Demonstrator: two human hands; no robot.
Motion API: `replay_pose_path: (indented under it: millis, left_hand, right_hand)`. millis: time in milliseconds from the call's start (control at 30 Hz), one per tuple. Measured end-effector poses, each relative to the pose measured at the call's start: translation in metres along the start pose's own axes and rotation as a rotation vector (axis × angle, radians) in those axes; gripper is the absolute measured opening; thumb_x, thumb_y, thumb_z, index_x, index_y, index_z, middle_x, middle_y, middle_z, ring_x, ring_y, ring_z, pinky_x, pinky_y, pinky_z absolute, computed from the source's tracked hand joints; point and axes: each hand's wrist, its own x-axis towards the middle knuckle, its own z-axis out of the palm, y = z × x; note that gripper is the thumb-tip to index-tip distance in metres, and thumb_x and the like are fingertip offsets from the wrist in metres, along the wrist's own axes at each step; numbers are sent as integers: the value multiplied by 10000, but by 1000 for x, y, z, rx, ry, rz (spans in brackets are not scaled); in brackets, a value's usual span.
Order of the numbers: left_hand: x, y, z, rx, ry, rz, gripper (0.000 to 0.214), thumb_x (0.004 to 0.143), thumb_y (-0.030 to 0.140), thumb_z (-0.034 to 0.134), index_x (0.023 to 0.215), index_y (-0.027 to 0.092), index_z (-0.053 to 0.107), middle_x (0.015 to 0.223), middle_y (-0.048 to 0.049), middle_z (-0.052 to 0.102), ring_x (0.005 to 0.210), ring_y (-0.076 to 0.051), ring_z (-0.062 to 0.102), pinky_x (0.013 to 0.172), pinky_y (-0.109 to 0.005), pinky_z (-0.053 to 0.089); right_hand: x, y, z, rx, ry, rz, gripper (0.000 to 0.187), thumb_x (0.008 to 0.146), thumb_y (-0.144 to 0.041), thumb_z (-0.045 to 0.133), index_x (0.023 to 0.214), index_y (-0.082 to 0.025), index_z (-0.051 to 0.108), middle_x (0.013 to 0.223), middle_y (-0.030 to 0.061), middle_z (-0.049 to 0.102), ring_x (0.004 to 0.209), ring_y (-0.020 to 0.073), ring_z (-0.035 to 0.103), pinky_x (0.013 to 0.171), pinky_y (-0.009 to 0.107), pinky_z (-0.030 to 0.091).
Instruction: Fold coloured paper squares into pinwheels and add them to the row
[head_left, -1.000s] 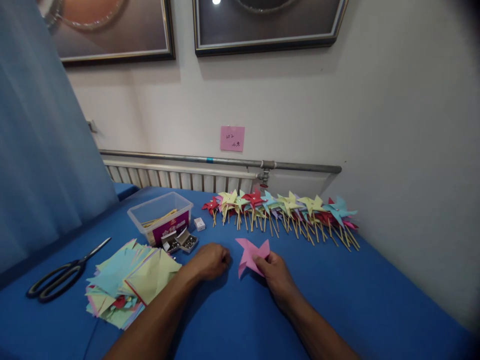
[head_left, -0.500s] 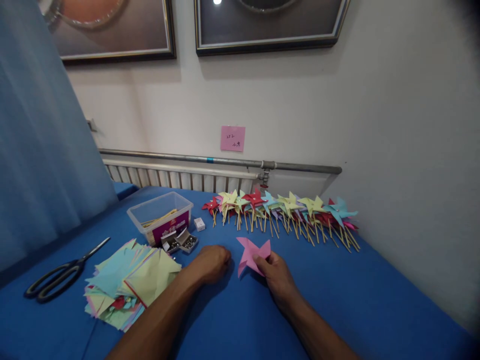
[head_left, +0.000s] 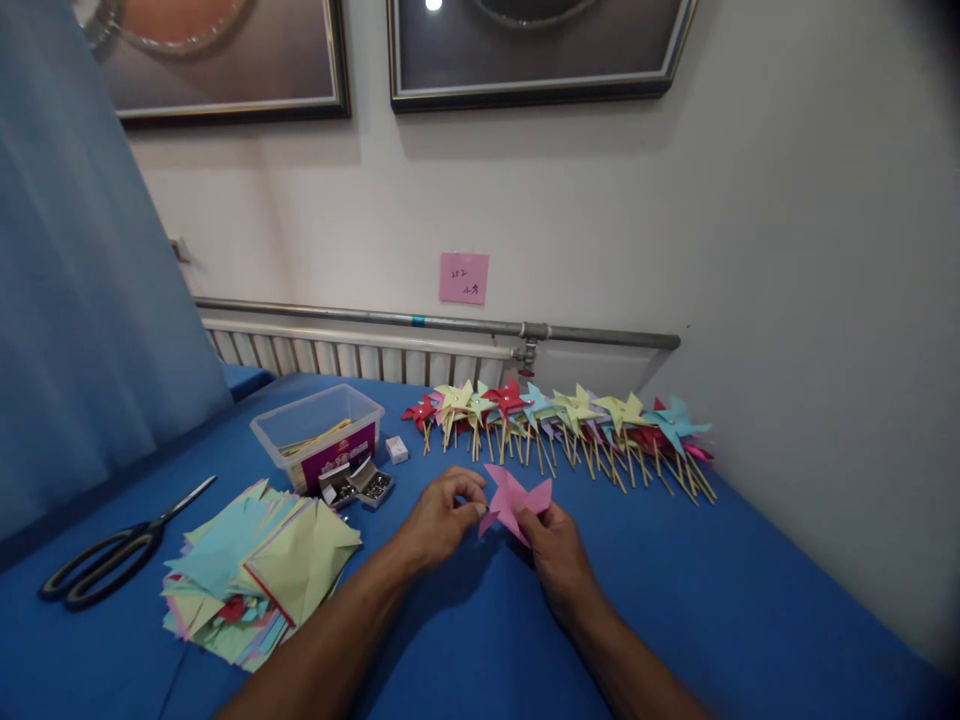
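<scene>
A pink paper pinwheel head (head_left: 516, 497) is held just above the blue table (head_left: 720, 600). My right hand (head_left: 556, 552) pinches its lower right part. My left hand (head_left: 442, 518) has its fingers curled, with thumb and fingertip pinched at the paper's left edge; whether a small pin sits in that pinch I cannot make out. A stack of coloured paper squares (head_left: 259, 567) lies left of my left forearm.
A row of finished pinwheels on sticks (head_left: 562, 425) lies along the back near the wall. A clear plastic box (head_left: 319, 433) holds sticks, with small open boxes of pins (head_left: 356, 485) in front. Black scissors (head_left: 101, 560) lie at the far left.
My left hand rose from resting as a fist on the table and came to the pink paper's left edge. The pink paper lifted slightly with my right hand.
</scene>
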Motion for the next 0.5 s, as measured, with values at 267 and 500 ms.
replay_pose_path:
  millis: [267, 500]
  left_hand:
    - [-4, -6, 21, -135, 31, 25, 50, 740, 176, 622, 695, 156, 625, 1001, -62, 624, 898, -169, 584, 770, -268, 440]
    - [-5, -4, 16, 44, 16, 142, 77, 780, 150, 596, 707, 171, 607, 938, -32, 593, 914, -165, 571, 865, -295, 434]
  right_hand:
    - [-8, -7, 7, 23, -68, -31, 390, 696, -511, 729, 824, -145, 684, 705, 33, 686, 636, 179, 572, 609, 282, 454]
    - [-8, -2, 9, -5, -76, -16, 396, 702, -518, 717, 815, -142, 670, 699, 18, 655, 628, 158, 533, 606, 281, 423]
